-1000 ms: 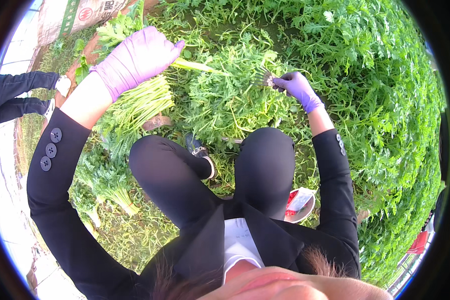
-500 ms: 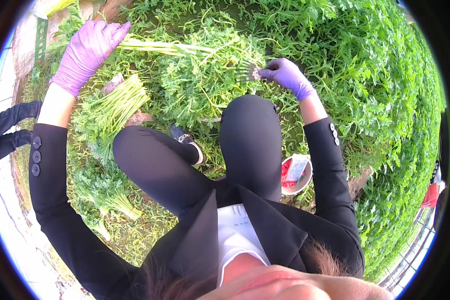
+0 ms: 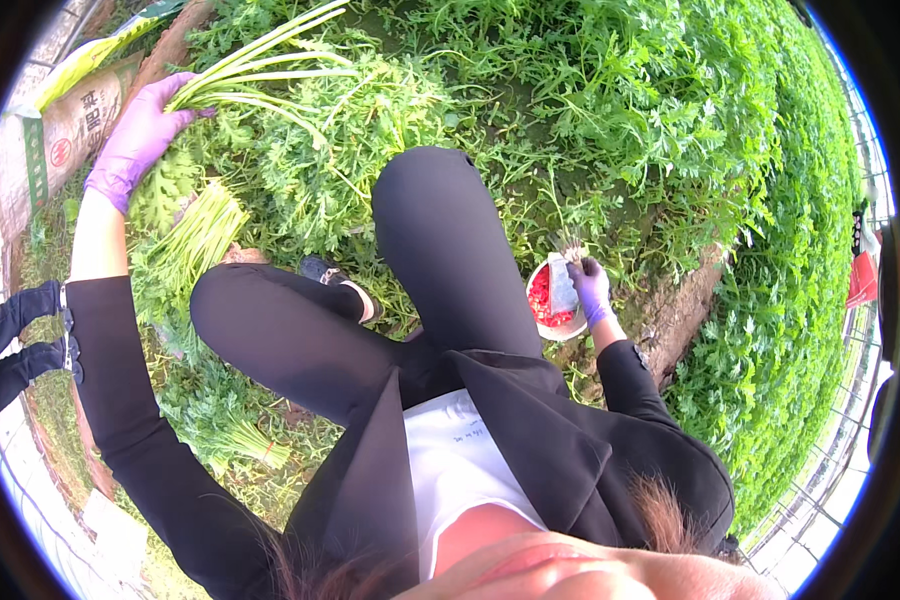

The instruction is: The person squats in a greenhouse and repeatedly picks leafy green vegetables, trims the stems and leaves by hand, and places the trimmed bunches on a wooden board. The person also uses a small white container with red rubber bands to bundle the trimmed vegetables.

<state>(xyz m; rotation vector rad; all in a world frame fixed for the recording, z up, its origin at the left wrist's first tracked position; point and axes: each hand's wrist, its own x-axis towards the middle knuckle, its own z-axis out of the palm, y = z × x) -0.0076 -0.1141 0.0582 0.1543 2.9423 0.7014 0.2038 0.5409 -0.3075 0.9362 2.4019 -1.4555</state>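
Observation:
My left hand [image 3: 135,145], in a purple glove, is closed round the cut ends of a bunch of leafy green stalks [image 3: 260,72]. The stalks fan out to the right, over a pile of loose greens [image 3: 315,180]. Low on the right, my gloved right hand [image 3: 592,290] is closed on a small pronged tool [image 3: 571,250], whose tines are hard to make out. That hand is at the right rim of a white bucket [image 3: 567,332]. Inside the bucket are small red pieces [image 3: 544,299] and a pale flat packet [image 3: 561,285].
Stalk bundles [image 3: 202,228] lie left of my knees, with another bundle [image 3: 255,442] lower down. Dense growing greens [image 3: 660,110] fill the right side. A printed sack [image 3: 82,130] lies at the upper left. Another person's dark trouser legs [image 3: 20,345] show at the left edge.
My right hand has come down and nearer, from the greens to the bucket, with the pronged tool. My left hand has shifted slightly left and down; its stalks now tilt upward.

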